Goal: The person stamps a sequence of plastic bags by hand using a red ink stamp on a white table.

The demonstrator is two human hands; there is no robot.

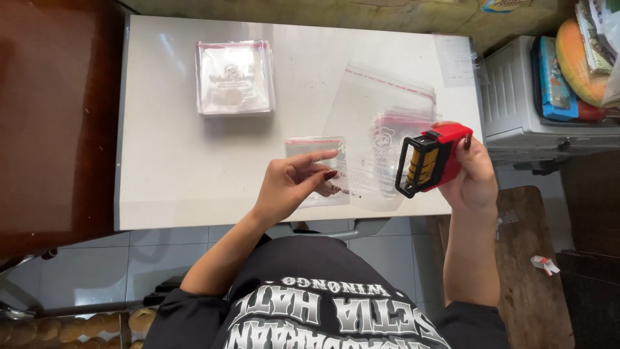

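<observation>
Shirt: your black shirt (323, 310) with white lettering fills the bottom of the view, closest to the lens.
Left hand: your left hand (290, 184) rests near the front edge of the table, fingers loosely extended, fingertips pressing down on a small clear bag (318, 150) with a red sealing strip; it pins the bag flat rather than gripping it.
Right hand: your right hand (471, 178) is closed around a red and black date stamper (431, 159), held above the table's right front corner, its black frame and yellow number bands turned toward the left.
Small clear bag: it lies flat on the table, just left of the stamper and partly under your left fingers.
Large clear bag: a bigger transparent bag (381, 97) with a red strip lies beside and behind the small one; more small printed bags (397, 132) show through it.
Bag stack: a neat pile of clear printed bags (234, 77) sits toward the far left of the table, well apart from both hands.
Table: the white table (168, 168) carries all the bags.
Surroundings: a white plastic crate (510, 97) stands to the right, a wooden stool (529, 258) below it.
</observation>
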